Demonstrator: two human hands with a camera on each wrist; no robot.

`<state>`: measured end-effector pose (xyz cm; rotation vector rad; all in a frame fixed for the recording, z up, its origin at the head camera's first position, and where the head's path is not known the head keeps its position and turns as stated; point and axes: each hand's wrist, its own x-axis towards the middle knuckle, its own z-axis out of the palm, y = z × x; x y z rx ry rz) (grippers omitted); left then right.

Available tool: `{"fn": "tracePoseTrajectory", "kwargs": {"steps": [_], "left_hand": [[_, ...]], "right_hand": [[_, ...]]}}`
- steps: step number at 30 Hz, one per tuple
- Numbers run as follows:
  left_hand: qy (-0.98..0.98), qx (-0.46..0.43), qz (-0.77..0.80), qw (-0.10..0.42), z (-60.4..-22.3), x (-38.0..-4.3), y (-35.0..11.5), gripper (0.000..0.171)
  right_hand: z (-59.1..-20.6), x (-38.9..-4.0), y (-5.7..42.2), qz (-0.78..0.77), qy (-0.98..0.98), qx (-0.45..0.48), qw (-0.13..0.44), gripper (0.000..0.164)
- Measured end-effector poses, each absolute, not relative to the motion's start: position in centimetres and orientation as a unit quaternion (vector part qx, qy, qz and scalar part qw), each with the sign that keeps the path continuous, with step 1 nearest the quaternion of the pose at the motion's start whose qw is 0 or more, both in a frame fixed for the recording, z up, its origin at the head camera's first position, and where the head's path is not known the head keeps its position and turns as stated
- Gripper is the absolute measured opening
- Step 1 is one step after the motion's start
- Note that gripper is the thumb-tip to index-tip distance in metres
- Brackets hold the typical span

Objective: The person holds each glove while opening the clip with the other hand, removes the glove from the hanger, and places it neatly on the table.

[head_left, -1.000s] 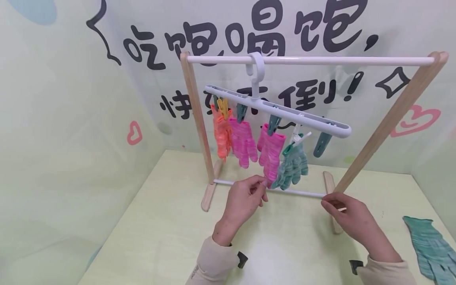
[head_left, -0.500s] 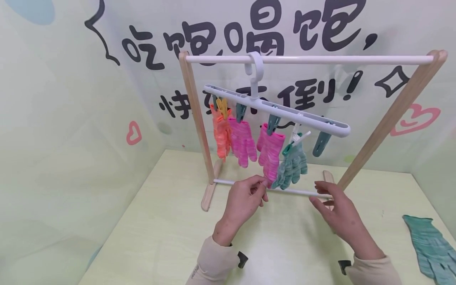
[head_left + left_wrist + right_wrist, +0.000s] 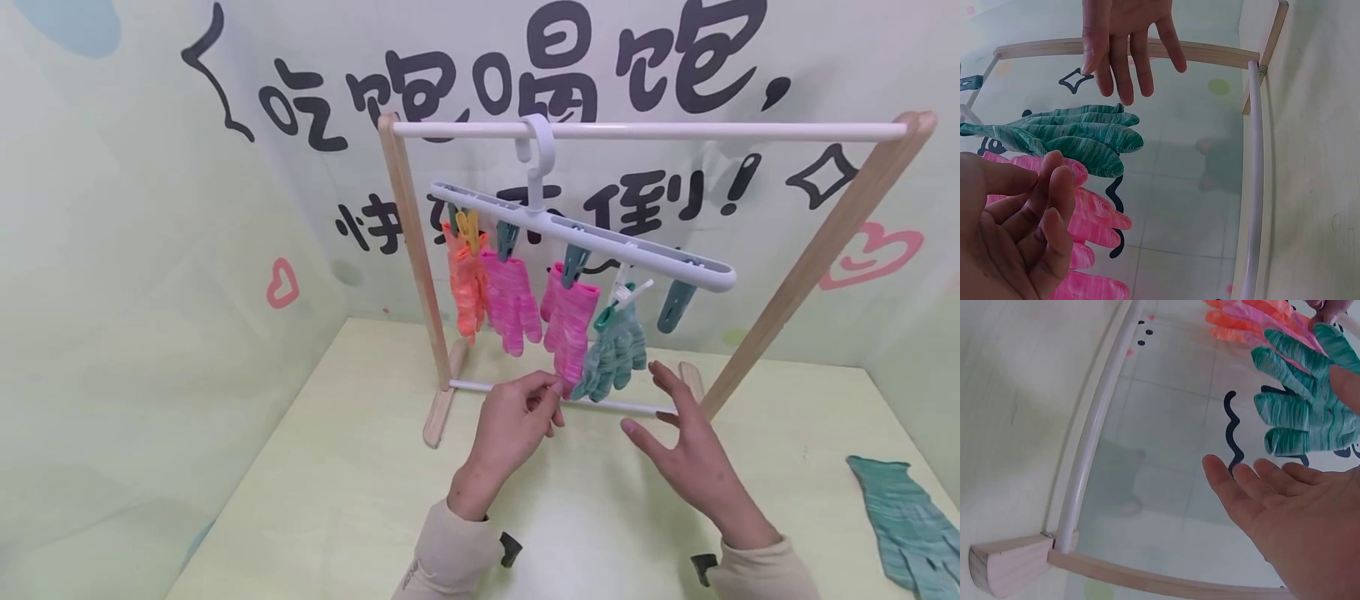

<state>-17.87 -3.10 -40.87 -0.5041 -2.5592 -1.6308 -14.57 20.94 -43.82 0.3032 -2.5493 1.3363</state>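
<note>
A white clip hanger (image 3: 592, 237) hangs from the rack's top rail (image 3: 675, 130) and carries an orange glove (image 3: 467, 283), two pink gloves and a green glove (image 3: 617, 354). My left hand (image 3: 553, 392) pinches the lowest fingertip of the right pink glove (image 3: 568, 329); in the left wrist view its fingers (image 3: 1047, 194) curl against the pink glove (image 3: 1094, 215). My right hand (image 3: 641, 398) is open with fingers spread, just right of and below the green glove, apart from it. The right wrist view shows the palm (image 3: 1285, 506) under the green glove (image 3: 1307, 403).
The rack has two slanted wooden posts (image 3: 408, 250) and a low white rail (image 3: 480, 385) on the pale green table. A second green glove (image 3: 903, 521) lies flat at the table's right edge. One teal clip (image 3: 677, 305) hangs empty. Walls close in at the left and back.
My right hand has left the rack's right foot and moved up and left toward the hanging green glove, spreading its fingers. The left hand has kept its pinch.
</note>
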Motion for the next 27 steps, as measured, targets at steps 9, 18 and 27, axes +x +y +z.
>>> {"fn": "tracePoseTrajectory", "kwargs": {"steps": [9,18,27], "left_hand": [[-0.832,-0.166,-0.529,0.031,-40.8,-17.8,-3.0,0.017],[-0.834,-0.16,-0.527,0.033,-40.9,-17.8,-3.2,0.017],[-0.837,-0.164,-0.521,0.033,-41.0,-17.6,-2.8,0.019]], "right_hand": [[-44.2,-14.8,20.0,0.482,-0.858,0.12,0.126,0.103],[-44.3,-14.9,19.8,0.491,-0.852,0.13,0.128,0.101],[-44.3,-14.4,19.7,0.517,-0.836,0.117,0.138,0.091]]}}
